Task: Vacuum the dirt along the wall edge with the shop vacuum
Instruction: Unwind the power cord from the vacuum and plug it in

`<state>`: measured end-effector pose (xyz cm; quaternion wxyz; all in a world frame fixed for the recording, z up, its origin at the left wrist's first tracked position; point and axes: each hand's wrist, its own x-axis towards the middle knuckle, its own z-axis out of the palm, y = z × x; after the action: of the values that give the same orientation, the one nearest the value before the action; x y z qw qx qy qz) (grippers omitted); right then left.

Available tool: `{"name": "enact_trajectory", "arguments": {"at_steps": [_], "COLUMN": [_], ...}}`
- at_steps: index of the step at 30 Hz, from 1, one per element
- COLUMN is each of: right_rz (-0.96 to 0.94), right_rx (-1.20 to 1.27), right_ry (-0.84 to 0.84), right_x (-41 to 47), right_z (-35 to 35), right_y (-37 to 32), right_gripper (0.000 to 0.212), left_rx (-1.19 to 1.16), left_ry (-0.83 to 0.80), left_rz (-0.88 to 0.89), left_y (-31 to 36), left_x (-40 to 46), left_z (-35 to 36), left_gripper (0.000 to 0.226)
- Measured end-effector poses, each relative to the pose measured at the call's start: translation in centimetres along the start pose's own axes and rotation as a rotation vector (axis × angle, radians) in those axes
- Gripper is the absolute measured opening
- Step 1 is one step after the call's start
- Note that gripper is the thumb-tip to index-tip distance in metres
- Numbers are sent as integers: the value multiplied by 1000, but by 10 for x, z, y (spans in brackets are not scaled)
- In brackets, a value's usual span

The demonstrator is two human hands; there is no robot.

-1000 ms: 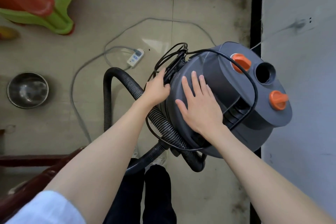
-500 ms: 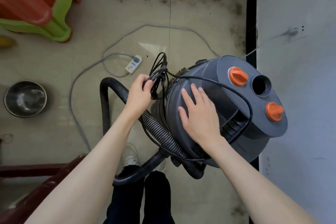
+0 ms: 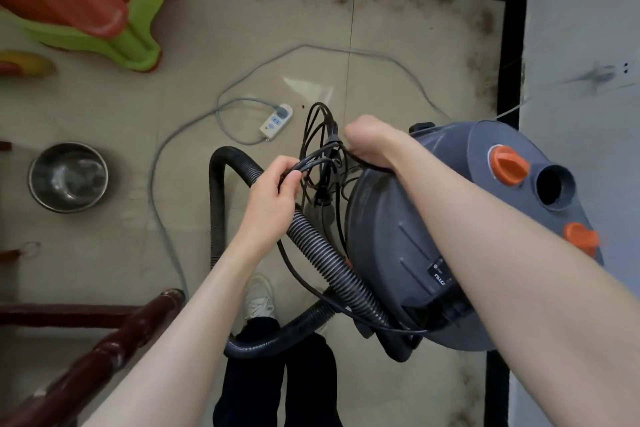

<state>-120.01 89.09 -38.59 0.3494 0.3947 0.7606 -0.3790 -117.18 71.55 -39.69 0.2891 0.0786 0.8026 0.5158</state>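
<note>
Cord bundled between both hands, left hand pinching loops, right hand gripping strands at vacuum top; power strip just ahead-left on floor, nearer left.

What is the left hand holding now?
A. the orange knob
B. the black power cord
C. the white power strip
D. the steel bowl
B: the left hand pinches loops of the black power cord beside the vacuum.

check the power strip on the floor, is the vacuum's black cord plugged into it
No: the black cord is bundled in both hands; only a grey plug sits in the power strip.
</note>
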Motion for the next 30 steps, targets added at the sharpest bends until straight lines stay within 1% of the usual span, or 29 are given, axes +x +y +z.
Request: {"name": "enact_trajectory", "arguments": {"at_steps": [3,6,8,11,13,14,16,19,21,23,26,27,30], "right_rz": [155,265,268,237,199,173,115,13,-26,-72,-157,-182,-246], "right_rx": [347,608,664,740,845,900,987,1058,1108,1114,995,963,911], "right_ry": [-178,-258,-258,-184,-168,-163,-184,-218,-220,-218,-220,-225,-202], "right_x": [36,51,57,59,54,49,36,11,-5,-19,-40,-46,-64], "right_z": [12,22,28,31,27,23,16,5,1,-1,1,2,3], "right_y": [3,3,3,-1,0,1,5,5,2,0,0,0,0], "right_gripper": [20,28,30,18,16,17,14,11,10,10,10,12,15], "left_rx": [-27,-55,-64,-61,-67,-68,-52,16,-20,-80,-98,-78,-10], "left_ry": [-38,-100,-140,-184,-224,-240,-259,-319,-320,-219,-24,6,-6], "left_rz": [31,63,67,21,-28,-57,-103,-128,-156,-167,-108,-66,61], "left_y": [-7,-18,-23,-30,-30,-29,-26,-17,-7,4,24,30,47], "left_x": [2,5,5,11,11,10,5,2,2,5,12,15,17], "left_z": [-8,-17,-22,-32,-36,-37,-37,-35,-34,-31,-27,-26,-25], "left_gripper": [25,28,25,24,17,18,28,34,38,35,28,29,29]}}
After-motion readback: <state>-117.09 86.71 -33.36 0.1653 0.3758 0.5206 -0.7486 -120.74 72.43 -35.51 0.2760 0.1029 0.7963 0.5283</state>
